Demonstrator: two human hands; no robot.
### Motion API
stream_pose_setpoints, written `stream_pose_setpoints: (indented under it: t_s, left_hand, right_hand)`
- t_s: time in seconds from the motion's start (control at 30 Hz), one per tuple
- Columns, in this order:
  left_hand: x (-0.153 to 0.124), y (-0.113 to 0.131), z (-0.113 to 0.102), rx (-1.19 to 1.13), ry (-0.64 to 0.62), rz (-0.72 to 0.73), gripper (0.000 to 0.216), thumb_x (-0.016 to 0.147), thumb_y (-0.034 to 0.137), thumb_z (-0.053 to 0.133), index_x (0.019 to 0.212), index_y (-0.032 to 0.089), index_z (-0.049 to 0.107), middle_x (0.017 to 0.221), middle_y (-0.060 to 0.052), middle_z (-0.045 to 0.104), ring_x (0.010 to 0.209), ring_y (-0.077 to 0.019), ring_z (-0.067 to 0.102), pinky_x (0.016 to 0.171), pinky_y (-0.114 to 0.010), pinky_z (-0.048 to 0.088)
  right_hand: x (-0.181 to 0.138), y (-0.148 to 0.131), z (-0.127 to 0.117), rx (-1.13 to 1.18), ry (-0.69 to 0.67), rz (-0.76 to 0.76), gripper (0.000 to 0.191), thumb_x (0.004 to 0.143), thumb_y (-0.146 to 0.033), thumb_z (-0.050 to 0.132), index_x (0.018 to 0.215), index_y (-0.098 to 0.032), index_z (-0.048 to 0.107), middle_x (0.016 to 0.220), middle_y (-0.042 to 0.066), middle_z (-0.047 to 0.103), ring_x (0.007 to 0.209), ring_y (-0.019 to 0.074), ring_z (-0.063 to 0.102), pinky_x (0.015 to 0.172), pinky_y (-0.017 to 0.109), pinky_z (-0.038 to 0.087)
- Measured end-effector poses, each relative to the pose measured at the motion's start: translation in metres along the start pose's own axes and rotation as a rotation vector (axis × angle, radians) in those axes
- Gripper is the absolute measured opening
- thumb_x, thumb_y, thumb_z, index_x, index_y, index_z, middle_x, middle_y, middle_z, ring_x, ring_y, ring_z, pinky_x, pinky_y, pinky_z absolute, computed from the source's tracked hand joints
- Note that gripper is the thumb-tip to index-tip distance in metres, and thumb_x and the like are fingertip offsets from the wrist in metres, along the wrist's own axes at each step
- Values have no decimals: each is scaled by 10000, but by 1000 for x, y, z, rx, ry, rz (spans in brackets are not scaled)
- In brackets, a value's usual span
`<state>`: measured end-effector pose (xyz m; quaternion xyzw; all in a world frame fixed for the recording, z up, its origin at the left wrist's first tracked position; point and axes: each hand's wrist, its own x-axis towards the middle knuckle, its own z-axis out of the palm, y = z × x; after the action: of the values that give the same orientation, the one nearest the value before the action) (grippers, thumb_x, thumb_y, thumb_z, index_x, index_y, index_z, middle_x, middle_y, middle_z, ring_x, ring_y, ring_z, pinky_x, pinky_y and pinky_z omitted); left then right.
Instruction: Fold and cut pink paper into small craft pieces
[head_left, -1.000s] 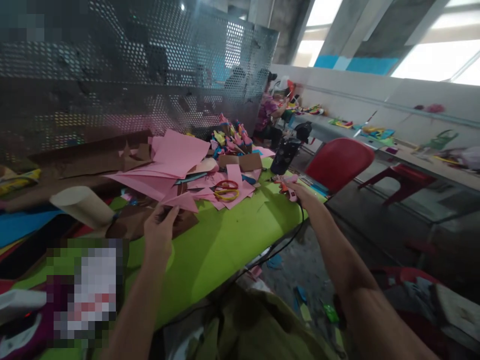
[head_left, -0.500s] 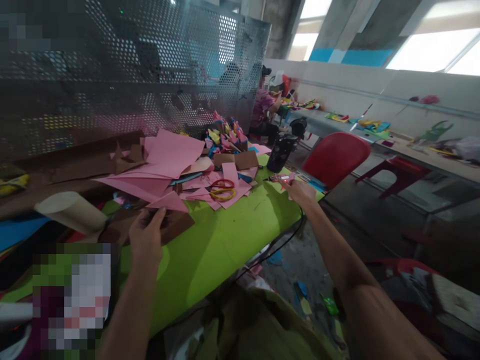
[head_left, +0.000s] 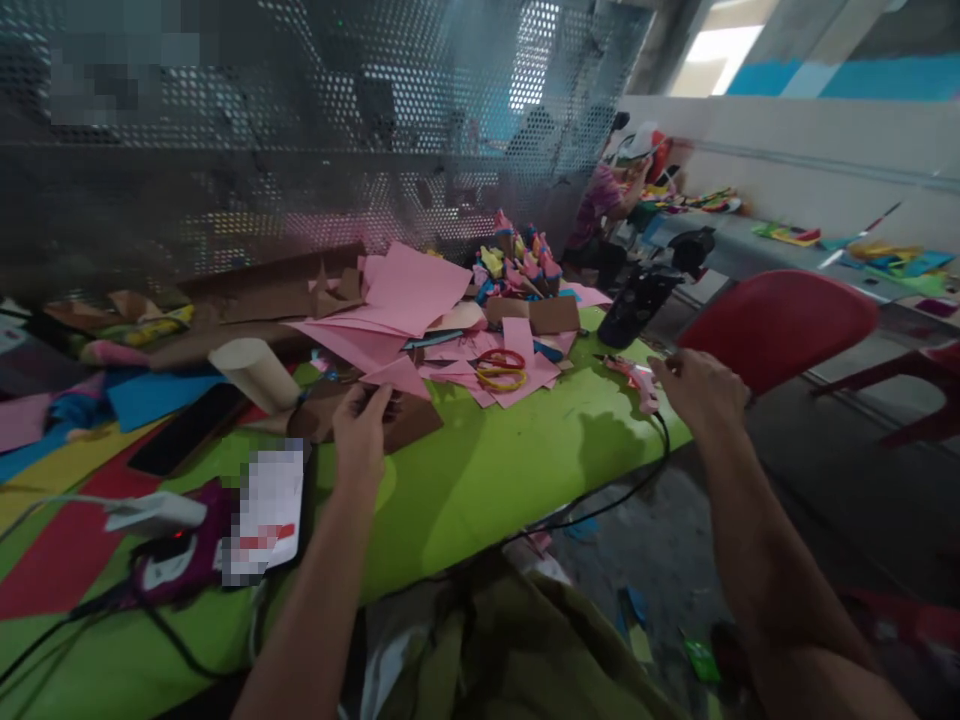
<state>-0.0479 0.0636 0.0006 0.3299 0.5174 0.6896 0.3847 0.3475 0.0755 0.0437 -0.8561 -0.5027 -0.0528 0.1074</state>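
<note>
From where I stand: tabletop (head_left: 465, 490) is smooth, bright green, cluttered. Pink piece (head_left: 400, 376), thin, flat, pointed, paper-like, sits over a matte brown sheet (head_left: 414, 424). Larger pink sheets (head_left: 424, 285) fan out behind it, crisp edges, some corners lifted. Cream tube (head_left: 259, 375) left of there, hollow, rolled, lying tilted. Thin rings (head_left: 501, 372), red and yellow, rest on pink scraps. Heap of small multicolored bundles (head_left: 517, 265) further back, crumpled look. Dark speckled cylinder (head_left: 637, 300) stands near the far right end. Backdrop is a metal panel (head_left: 337, 130) punched with round holes.

Left grip (head_left: 361, 428): pinched nearly closed, thumb and fingers on the near edge of the pink piece. Right grip (head_left: 709, 388): loose, fingers bent, just beside the pistol-shaped tool (head_left: 643, 388) and not wrapped around it; can't tell if fingertips touch. Tool is pink and white, hard-looking, on the tabletop's right side, nozzle pointing left, thin black cord (head_left: 664, 455) trailing off the near edge.
</note>
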Motion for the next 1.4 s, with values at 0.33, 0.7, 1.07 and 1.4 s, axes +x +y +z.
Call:
stream_pose_setpoints:
  t_s: [0.33, 0.7, 1.07, 1.4]
  left_hand:
    - [1, -3, -3, -27, 50, 12, 200, 610, 304, 728, 759, 176, 692, 701, 21, 681, 621, -111, 609, 652, -244, 496]
    - [2, -4, -5, -13, 23, 8, 207, 648, 316, 724, 803, 180, 708, 722, 8, 693, 613, -116, 620, 648, -253, 500]
    - [0, -5, -6, 23, 12, 22, 204, 664, 326, 722, 801, 176, 704, 709, 4, 691, 595, -113, 609, 641, -253, 503]
    - [-1, -6, -6, 40, -1, -28, 205, 654, 327, 725, 761, 155, 690, 681, -1, 680, 566, -102, 582, 590, -225, 464]
  right_hand:
    - [-23, -170, 38, 411, -253, -768, 353, 955, -404, 468, 898, -173, 729, 937, 79, 704, 814, 185, 613, 661, 247, 379]
    - [-43, -195, 75, 351, -216, -813, 440, 793, -213, 642, 1232, -185, 635, 1172, 121, 589, 1033, 251, 599, 811, 308, 483]
    - [-55, -200, 70, 318, -257, -954, 442, 810, -278, 676, 1242, -194, 636, 1189, 128, 564, 1079, 277, 574, 943, 374, 443]
    - [-56, -199, 72, 615, -343, -767, 272, 723, -172, 660, 988, -183, 600, 818, 30, 645, 743, 201, 610, 631, 274, 420]
